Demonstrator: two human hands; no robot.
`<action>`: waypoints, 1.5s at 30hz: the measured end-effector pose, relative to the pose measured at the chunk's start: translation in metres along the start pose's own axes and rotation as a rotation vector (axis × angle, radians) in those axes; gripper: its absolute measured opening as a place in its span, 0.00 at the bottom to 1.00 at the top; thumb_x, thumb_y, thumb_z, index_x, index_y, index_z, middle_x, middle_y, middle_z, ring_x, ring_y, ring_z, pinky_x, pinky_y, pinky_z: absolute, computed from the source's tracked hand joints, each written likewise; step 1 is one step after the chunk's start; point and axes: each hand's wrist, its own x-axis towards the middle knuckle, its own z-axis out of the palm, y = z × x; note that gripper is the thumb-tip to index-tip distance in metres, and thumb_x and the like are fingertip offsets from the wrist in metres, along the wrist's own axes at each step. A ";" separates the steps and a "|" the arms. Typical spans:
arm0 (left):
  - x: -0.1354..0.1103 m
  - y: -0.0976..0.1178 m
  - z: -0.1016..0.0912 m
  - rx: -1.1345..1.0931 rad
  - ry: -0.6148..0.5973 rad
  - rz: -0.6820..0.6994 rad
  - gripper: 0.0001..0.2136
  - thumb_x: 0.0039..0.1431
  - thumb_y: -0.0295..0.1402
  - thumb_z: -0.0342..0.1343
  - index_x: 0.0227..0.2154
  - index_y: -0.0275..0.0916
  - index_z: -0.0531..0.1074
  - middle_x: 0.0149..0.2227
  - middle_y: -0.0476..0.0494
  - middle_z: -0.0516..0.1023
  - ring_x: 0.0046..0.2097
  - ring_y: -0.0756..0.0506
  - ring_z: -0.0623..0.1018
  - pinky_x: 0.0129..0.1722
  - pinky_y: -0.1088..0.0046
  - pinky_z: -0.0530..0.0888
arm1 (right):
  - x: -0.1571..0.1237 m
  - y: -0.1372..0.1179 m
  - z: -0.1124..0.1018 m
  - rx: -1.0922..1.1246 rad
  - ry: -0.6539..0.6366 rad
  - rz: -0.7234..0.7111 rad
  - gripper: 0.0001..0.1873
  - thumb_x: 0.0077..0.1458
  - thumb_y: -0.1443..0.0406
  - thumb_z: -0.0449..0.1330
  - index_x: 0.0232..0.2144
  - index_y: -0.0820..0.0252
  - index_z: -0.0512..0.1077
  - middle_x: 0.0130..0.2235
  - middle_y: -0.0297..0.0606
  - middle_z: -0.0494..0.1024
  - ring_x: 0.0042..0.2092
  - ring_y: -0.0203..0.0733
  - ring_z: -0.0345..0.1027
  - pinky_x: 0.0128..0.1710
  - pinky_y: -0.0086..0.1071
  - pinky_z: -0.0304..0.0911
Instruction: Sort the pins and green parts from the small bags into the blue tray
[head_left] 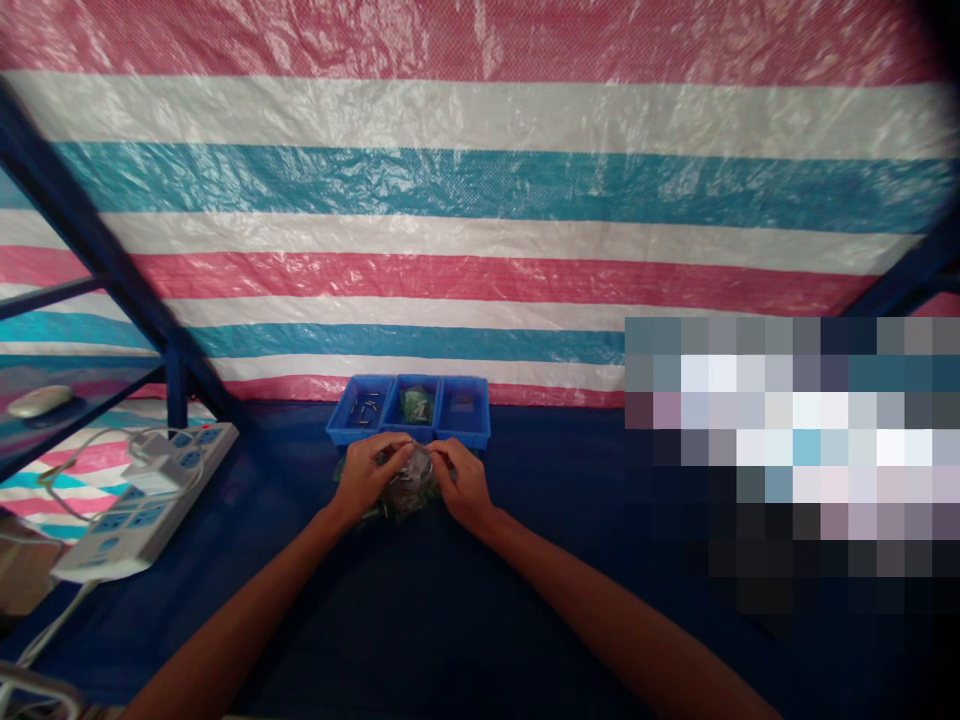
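My left hand [373,472] and my right hand [463,480] pinch the top edge of a clear plastic bag [411,478] between them. Small contents show faintly through the bag, too blurred to name. Greenish plastic lies under and around it on the dark blue table. Just beyond my fingers stands a blue tray [409,436] with three compartments. Its left compartment holds several small metal pins or screws [366,410]. In the middle one lies a greenish plastic bag [417,405] with small pieces. The right compartment has a small dark patch at its bottom.
At the left a white power strip [146,515] with a plugged-in adapter [155,468] and cables rests on the dark blue table [555,480]. A white computer mouse [41,402] lies farther left. Striped plastic sheeting [480,180] hangs behind, between dark blue frame bars. Pixelation covers the right side.
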 end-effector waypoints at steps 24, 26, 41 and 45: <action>-0.002 -0.004 0.001 -0.221 -0.047 -0.103 0.11 0.56 0.33 0.52 0.40 0.38 0.72 0.28 0.48 0.73 0.30 0.48 0.72 0.32 0.75 0.68 | 0.000 0.005 0.004 0.013 0.028 -0.029 0.08 0.61 0.66 0.52 0.40 0.59 0.71 0.37 0.40 0.73 0.38 0.39 0.68 0.38 0.31 0.65; -0.001 -0.004 0.001 -0.229 -0.047 -0.099 0.10 0.56 0.33 0.51 0.38 0.37 0.73 0.30 0.46 0.75 0.32 0.47 0.73 0.34 0.74 0.69 | -0.001 0.005 0.005 0.013 0.028 -0.032 0.09 0.61 0.65 0.52 0.40 0.58 0.71 0.37 0.41 0.73 0.38 0.40 0.68 0.38 0.31 0.65; -0.002 -0.004 -0.001 -0.218 -0.029 -0.120 0.13 0.57 0.32 0.50 0.42 0.37 0.73 0.30 0.47 0.75 0.31 0.47 0.73 0.32 0.74 0.68 | -0.001 0.006 0.005 0.001 0.049 -0.012 0.09 0.60 0.65 0.53 0.40 0.58 0.70 0.35 0.39 0.72 0.35 0.38 0.67 0.36 0.31 0.65; -0.003 -0.007 -0.001 -0.194 0.008 -0.124 0.12 0.57 0.32 0.48 0.40 0.37 0.74 0.25 0.49 0.72 0.26 0.50 0.69 0.26 0.77 0.63 | -0.001 0.005 0.005 0.001 0.040 -0.016 0.08 0.60 0.65 0.53 0.40 0.58 0.70 0.35 0.39 0.72 0.35 0.38 0.67 0.36 0.31 0.65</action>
